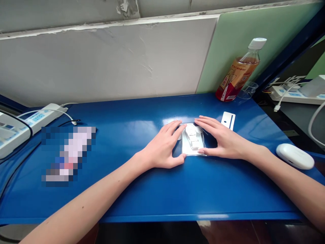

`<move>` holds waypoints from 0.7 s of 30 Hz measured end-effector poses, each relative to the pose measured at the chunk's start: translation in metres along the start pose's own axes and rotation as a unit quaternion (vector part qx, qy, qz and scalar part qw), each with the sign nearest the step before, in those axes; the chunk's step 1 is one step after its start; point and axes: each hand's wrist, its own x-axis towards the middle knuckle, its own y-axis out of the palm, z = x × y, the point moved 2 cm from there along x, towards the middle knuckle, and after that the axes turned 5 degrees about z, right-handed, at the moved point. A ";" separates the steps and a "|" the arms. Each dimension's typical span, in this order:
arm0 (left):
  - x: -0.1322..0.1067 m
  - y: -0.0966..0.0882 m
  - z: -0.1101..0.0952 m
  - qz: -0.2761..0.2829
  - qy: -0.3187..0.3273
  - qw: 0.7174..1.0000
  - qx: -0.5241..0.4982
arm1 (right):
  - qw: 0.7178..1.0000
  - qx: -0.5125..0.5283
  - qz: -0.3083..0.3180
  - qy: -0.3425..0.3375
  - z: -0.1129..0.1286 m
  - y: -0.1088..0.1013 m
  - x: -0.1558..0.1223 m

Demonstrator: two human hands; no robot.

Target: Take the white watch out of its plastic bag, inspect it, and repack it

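A clear plastic packet with a small white item (193, 137) inside lies flat on the blue table (142, 189). From the left, my left hand (166, 144) rests with its fingers apart, fingertips and thumb at the packet's edge. Opposite it, my right hand (222, 139) is spread, its thumb on the lower right corner and its fingers by the upper right edge. Neither hand is closed around the packet. What exactly the white item is, I cannot make out. Behind my right hand lies a flat white card with a dark slot (228, 121).
A bottle of reddish drink (238, 76) stands at the back right beside a clear plastic cup (248, 90). A white rounded case (295, 156) sits right of my forearm. On the left are a power strip (38, 122), cables and a pixelated object (73, 149).
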 end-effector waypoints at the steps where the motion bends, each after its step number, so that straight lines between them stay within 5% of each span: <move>1: 0.000 0.000 0.000 0.000 0.000 1.000 0.001 | 1.000 -0.001 0.000 0.002 0.000 0.000 0.000; 21: -0.001 0.002 0.001 -0.009 0.000 1.000 -0.016 | 1.000 -0.008 0.005 0.008 0.000 0.002 -0.003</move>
